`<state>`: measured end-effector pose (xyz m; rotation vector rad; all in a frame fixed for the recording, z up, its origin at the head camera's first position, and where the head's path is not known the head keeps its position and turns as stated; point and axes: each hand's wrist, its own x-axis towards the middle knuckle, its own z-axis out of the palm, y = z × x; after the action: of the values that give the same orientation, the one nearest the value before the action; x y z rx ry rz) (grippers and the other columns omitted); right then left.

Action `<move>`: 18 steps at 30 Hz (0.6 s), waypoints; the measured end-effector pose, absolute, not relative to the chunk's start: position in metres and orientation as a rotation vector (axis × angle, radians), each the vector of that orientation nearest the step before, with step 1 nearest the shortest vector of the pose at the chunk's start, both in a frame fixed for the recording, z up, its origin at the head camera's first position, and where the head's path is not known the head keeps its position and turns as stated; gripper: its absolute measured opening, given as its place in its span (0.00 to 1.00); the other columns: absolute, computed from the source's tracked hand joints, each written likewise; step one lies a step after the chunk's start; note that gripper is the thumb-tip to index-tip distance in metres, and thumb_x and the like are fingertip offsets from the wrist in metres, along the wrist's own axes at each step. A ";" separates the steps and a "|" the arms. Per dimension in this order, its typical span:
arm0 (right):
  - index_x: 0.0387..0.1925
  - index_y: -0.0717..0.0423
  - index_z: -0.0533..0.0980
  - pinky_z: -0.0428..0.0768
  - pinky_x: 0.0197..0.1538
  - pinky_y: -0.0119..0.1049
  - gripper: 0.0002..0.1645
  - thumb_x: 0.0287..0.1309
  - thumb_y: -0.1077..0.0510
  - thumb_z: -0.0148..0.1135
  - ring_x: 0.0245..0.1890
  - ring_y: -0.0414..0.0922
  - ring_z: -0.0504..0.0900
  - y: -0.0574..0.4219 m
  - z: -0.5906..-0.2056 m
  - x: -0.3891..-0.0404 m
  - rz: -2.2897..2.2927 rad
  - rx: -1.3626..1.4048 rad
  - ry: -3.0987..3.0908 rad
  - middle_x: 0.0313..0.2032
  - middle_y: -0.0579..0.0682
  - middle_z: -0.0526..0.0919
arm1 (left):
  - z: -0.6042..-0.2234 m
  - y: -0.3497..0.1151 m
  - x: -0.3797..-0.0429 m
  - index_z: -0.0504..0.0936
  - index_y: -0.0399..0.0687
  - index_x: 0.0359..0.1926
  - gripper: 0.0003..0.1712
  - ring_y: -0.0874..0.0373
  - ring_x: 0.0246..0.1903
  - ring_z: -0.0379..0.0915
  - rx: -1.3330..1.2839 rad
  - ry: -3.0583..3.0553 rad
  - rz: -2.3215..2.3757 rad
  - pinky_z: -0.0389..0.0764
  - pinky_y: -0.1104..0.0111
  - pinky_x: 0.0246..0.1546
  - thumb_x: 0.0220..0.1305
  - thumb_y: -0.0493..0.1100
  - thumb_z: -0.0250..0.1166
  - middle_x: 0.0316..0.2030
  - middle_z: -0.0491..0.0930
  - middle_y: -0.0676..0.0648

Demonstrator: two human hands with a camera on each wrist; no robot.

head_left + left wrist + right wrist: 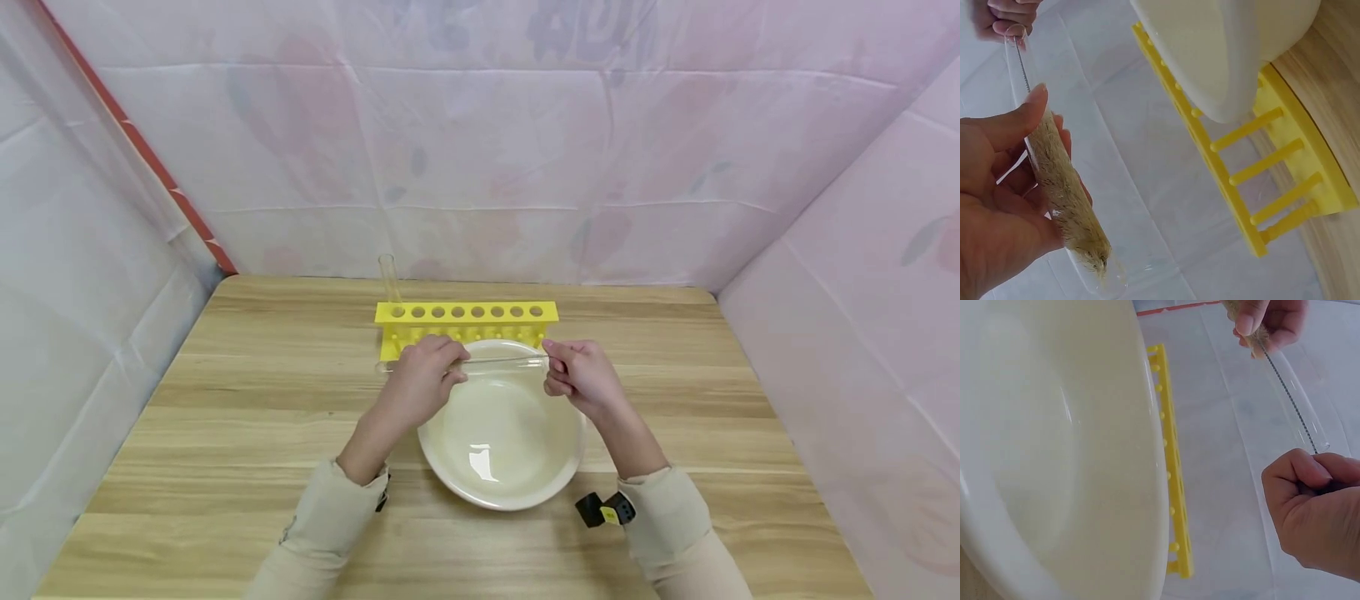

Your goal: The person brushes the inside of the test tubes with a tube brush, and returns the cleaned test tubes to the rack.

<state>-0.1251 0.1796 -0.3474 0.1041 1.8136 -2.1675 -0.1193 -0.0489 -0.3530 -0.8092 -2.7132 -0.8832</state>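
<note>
My left hand (425, 377) grips a clear glass test tube (1088, 280), thumb on one side and fingers around the other. Inside the tube lies the bristle head of a test tube brush (1063, 181), close to the rounded end. Its twisted wire stem (1288, 394) runs out through the tube's mouth. My right hand (581, 373) pinches that wire just beyond the mouth, fingers curled; the wire's far end is hidden in the hand. In the head view the tube lies roughly level over the far part of a cream basin (450, 479), which holds water.
Behind the basin stands a yellow test tube rack (467, 312), partly hidden by the basin's rim. Another glass test tube (388, 277) stands in its leftmost hole. The wooden table (247, 433) is bounded by pale printed sheets (480, 142) at the back and sides.
</note>
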 end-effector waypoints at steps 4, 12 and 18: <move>0.07 0.58 0.59 0.63 0.22 0.30 0.28 0.66 0.64 0.45 0.09 0.39 0.58 0.183 -0.349 -0.126 -2.150 0.026 1.898 0.08 0.44 0.57 | -0.353 -0.050 -0.119 0.81 0.40 0.36 0.11 0.51 0.37 0.74 -0.821 -2.697 -0.904 0.75 0.58 0.37 0.49 0.36 0.69 0.33 0.79 0.47; 0.11 0.69 0.64 0.63 0.18 0.34 0.26 0.65 0.62 0.49 0.13 0.53 0.65 0.192 -0.361 -0.124 -1.918 -0.355 2.404 0.10 0.53 0.65 | -0.356 -0.060 -0.125 0.81 0.39 0.36 0.10 0.57 0.32 0.75 -0.923 -2.728 -1.208 0.77 0.69 0.35 0.51 0.36 0.68 0.32 0.80 0.48; 0.09 0.63 0.62 0.61 0.19 0.28 0.27 0.65 0.63 0.49 0.10 0.43 0.62 0.191 -0.358 -0.124 -2.010 -0.179 2.258 0.09 0.49 0.63 | -0.355 -0.058 -0.124 0.81 0.39 0.36 0.10 0.58 0.32 0.74 -0.871 -2.767 -1.176 0.76 0.68 0.35 0.51 0.37 0.68 0.31 0.79 0.49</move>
<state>-0.1239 0.1907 -0.3580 -0.1793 2.2581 -2.0095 -0.1236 -0.0584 -0.3549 -0.8708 -2.7665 -1.1761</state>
